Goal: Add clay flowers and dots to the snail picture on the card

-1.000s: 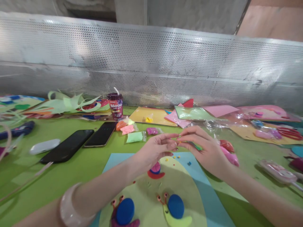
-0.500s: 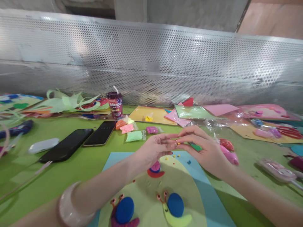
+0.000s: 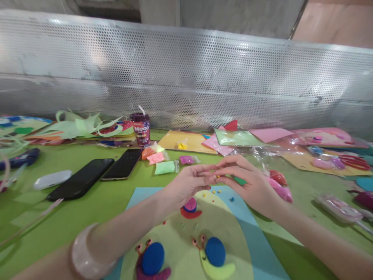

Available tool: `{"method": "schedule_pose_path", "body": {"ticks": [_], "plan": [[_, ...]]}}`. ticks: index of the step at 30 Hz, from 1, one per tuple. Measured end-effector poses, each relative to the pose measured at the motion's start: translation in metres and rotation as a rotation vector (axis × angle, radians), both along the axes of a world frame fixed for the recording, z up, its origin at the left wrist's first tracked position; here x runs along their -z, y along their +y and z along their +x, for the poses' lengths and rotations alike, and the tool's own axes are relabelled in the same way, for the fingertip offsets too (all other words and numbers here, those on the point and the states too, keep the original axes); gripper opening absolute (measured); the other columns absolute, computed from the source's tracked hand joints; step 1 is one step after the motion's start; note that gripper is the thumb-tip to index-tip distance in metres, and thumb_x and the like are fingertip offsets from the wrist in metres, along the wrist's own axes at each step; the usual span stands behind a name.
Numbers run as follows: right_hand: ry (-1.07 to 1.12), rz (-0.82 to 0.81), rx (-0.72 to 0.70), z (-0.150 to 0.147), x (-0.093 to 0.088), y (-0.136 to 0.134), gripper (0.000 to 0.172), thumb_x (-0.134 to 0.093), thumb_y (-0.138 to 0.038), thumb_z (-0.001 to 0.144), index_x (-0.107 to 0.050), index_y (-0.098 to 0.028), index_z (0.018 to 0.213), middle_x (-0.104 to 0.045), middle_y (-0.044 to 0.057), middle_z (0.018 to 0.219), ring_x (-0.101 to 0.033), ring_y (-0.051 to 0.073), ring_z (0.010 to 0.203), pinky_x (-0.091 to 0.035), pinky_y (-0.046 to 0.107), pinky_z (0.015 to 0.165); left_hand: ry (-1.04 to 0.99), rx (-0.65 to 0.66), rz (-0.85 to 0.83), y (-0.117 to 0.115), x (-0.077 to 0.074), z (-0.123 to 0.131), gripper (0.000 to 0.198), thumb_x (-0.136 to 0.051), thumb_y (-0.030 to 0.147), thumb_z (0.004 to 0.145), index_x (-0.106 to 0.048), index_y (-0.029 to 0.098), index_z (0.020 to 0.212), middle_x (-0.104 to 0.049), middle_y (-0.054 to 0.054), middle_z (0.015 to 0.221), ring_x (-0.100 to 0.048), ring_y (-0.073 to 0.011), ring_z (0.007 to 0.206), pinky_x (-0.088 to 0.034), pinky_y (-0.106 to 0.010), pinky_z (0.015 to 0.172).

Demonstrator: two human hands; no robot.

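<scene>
My left hand (image 3: 189, 182) and my right hand (image 3: 247, 181) meet fingertip to fingertip above a blue paper sheet (image 3: 140, 196). Together they pinch a tiny yellow bit of clay (image 3: 218, 176). A green clay piece (image 3: 239, 181) is tucked in my right hand. Under the hands lies a pale green oval (image 3: 180, 233) with two clay snails with blue shells (image 3: 153, 258) (image 3: 215, 252), a pink and red clay shape (image 3: 190, 208) and a few small clay dots (image 3: 215, 191). A pale bangle (image 3: 84, 252) is on my left wrist.
Two black phones (image 3: 81, 182) (image 3: 124, 163) lie at left on the green table (image 3: 87, 210). Small bags of coloured clay (image 3: 166, 167), a purple cup (image 3: 141, 128), paper cut-outs (image 3: 78, 128) and coloured sheets (image 3: 239, 138) sit along a perforated metal wall (image 3: 186, 77). Red scissors (image 3: 354, 161) lie far right.
The hands stay joined at the fingertips and have barely shifted; the view has dipped slightly.
</scene>
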State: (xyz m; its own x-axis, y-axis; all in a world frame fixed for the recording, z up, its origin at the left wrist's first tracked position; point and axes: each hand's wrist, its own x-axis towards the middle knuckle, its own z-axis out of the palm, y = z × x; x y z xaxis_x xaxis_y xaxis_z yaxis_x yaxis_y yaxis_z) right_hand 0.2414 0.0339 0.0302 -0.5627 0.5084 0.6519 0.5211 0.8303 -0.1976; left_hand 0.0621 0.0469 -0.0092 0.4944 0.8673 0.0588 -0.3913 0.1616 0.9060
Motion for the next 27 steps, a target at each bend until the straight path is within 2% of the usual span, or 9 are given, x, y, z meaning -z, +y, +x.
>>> {"method": "schedule_pose_path", "body": {"ticks": [12,16,23,27], "plan": [[0.004,-0.023,-0.012,-0.0004,0.0002,0.0016,0.017,-0.056,-0.015,0.084,-0.063,-0.024,0.097,-0.057,0.005,0.103,-0.056,0.018,0.099,-0.050,0.039,0.086,0.017,-0.015,0.011,-0.0011,-0.0016,-0.0005,0.034,-0.075,0.023,0.066,-0.068,0.022,0.099,-0.069,-0.002,0.084,-0.059,-0.0110,0.076,-0.039,-0.024,0.073],[0.016,-0.017,0.001,-0.0010,0.0010,0.0018,0.016,-0.057,-0.015,0.083,-0.064,-0.023,0.094,-0.057,0.005,0.101,-0.056,0.018,0.097,-0.050,0.038,0.085,0.016,-0.015,0.018,-0.0003,-0.0007,-0.0002,0.033,-0.074,0.023,0.068,-0.068,0.022,0.100,-0.069,-0.002,0.083,-0.060,-0.0116,0.076,-0.038,-0.023,0.071],[0.023,0.010,0.012,0.0001,0.0022,0.0026,0.011,-0.058,-0.015,0.083,-0.064,-0.021,0.090,-0.058,0.004,0.098,-0.058,0.017,0.093,-0.052,0.036,0.082,0.000,-0.016,0.012,0.0004,-0.0002,-0.0006,0.032,-0.074,0.027,0.069,-0.068,0.021,0.099,-0.069,-0.003,0.087,-0.061,-0.0142,0.082,-0.038,-0.027,0.077],[0.017,0.003,0.024,0.0004,0.0027,0.0027,0.011,-0.058,-0.016,0.083,-0.064,-0.020,0.090,-0.058,0.005,0.099,-0.057,0.017,0.093,-0.051,0.036,0.082,-0.008,-0.038,0.003,0.0013,0.0003,-0.0014,0.031,-0.073,0.029,0.069,-0.067,0.021,0.099,-0.068,-0.003,0.087,-0.061,-0.0130,0.079,-0.040,-0.027,0.076]]}}
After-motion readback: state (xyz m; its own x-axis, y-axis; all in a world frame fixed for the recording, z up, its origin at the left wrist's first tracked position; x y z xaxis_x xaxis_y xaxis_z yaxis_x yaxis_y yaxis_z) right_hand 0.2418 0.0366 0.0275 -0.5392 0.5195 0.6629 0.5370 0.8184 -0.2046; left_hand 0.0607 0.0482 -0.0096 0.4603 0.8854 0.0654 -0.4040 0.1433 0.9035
